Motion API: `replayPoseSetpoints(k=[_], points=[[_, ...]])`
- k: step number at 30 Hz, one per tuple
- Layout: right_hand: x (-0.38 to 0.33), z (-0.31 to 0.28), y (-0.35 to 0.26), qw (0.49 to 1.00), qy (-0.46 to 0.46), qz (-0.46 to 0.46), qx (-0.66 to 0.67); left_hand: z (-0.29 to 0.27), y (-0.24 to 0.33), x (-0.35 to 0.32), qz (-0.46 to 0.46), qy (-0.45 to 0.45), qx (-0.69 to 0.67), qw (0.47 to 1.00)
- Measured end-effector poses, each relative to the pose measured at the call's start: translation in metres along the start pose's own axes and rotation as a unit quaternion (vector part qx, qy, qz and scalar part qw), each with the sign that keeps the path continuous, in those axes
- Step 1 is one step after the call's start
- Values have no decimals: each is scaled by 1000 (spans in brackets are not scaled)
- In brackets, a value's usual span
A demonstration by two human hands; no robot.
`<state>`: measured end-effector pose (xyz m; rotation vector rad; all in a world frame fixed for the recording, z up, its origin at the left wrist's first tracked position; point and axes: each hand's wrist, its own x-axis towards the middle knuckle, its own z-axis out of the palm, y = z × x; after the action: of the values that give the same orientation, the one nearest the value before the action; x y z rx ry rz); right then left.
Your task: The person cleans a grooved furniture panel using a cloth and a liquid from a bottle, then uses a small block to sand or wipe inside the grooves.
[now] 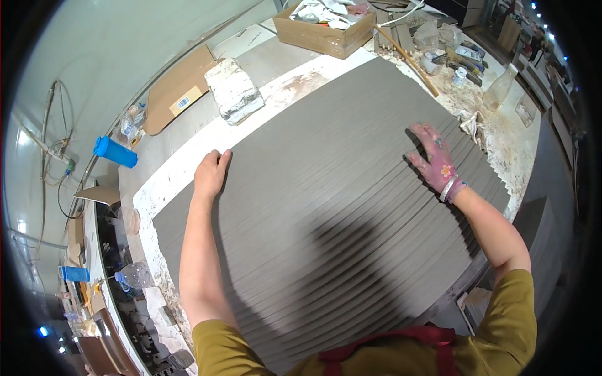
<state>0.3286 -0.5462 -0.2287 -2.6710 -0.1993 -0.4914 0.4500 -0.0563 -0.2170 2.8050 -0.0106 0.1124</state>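
A broad stack of thin grey sheets (pixel 301 169) lies before me, fanned so that its near edges form narrow steps. At the stack's far-left edge is my bare left hand (pixel 212 174), its fingers curled over the rim and the thumb lying on top. The fingertips are partly hidden, but the hand looks closed on the edge of the sheets. My right hand (pixel 433 160) wears a pink-purple glove with a flower on it. Its fingers are spread over the stepped right part of the stack, thumb apart, holding nothing.
Beyond the stack sit a white, paper-wrapped block (pixel 235 91), a flat brown cardboard piece (pixel 179 91) and a cardboard box (pixel 313 36) of rags. A blue bottle (pixel 116 151) lies at left. Along the right are a wooden stick (pixel 411 62), a clear bottle (pixel 500 89) and tools.
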Motion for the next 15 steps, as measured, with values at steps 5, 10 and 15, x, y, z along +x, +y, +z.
replayPoseSetpoints(k=[5,10,15], points=[[-31,-60,49,991,89,73,62,1,4,-35,-7,-9,-21,1000],[-55,-92,167,957,99,271,15,1,19,-39,17,-27,14,999],[-35,-79,214,929,-13,348,129,7,29,-29,24,-62,-24,997]])
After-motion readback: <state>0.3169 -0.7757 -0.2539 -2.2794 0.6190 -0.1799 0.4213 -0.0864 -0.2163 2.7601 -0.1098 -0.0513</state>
